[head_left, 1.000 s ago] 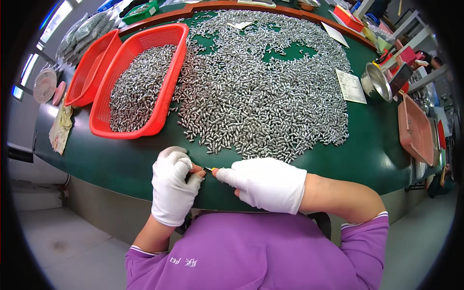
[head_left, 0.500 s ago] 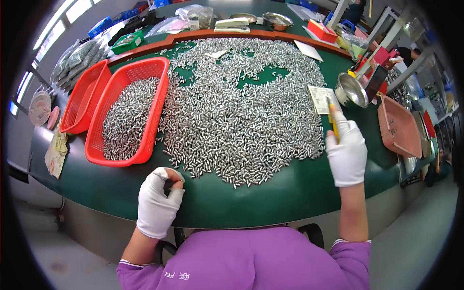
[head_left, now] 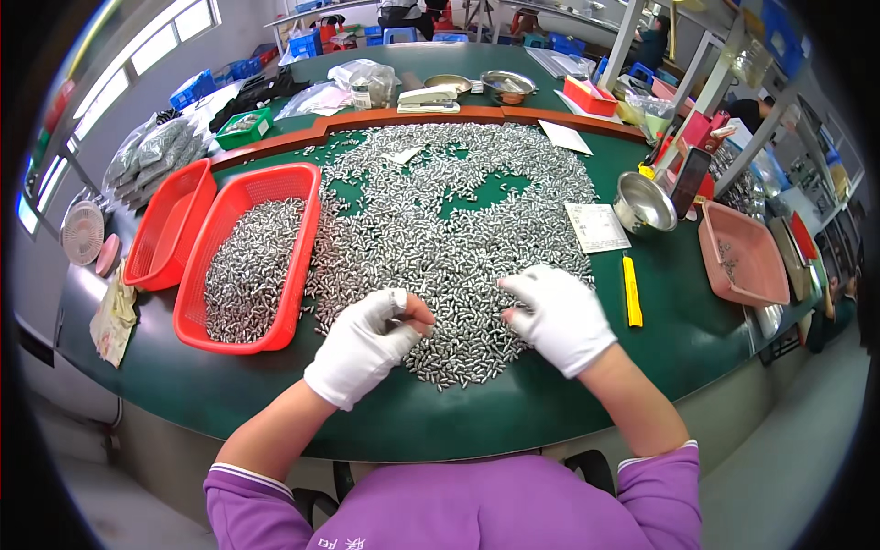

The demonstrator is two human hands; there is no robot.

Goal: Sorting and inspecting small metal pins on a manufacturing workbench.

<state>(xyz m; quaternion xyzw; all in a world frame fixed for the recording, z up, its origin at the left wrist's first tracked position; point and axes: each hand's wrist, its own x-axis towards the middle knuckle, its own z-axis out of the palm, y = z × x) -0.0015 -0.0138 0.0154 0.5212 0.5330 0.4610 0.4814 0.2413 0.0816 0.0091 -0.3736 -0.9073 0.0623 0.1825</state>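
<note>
A wide spread of small silver metal pieces (head_left: 440, 266), pointed at the ends, covers the middle of the green table. Over its near left edge is my left hand (head_left: 359, 348) in a white glove with bare fingertips showing. Its fingers curl in toward the thumb, and what they hold, if anything, is hidden. My right hand (head_left: 561, 319), also gloved, hovers above the near right part of the spread. Its thumb and forefinger are apart with nothing between them. To the right lies a slim yellow tool (head_left: 632, 293), perhaps a utility knife, below a paper slip (head_left: 598, 227).
At left, a red perforated basket (head_left: 312, 234) holds many silver pieces, beside another red basket (head_left: 174, 229). A steel bowl (head_left: 645, 203) and a pink tray (head_left: 744, 257) stand at right. A brown wooden rail (head_left: 367, 119) borders the far side; bags and bowls lie beyond.
My right hand has let go of the yellow tool, which now lies on the table, and moved left over the metal pieces. My left hand has moved right and forward. The view has tilted up.
</note>
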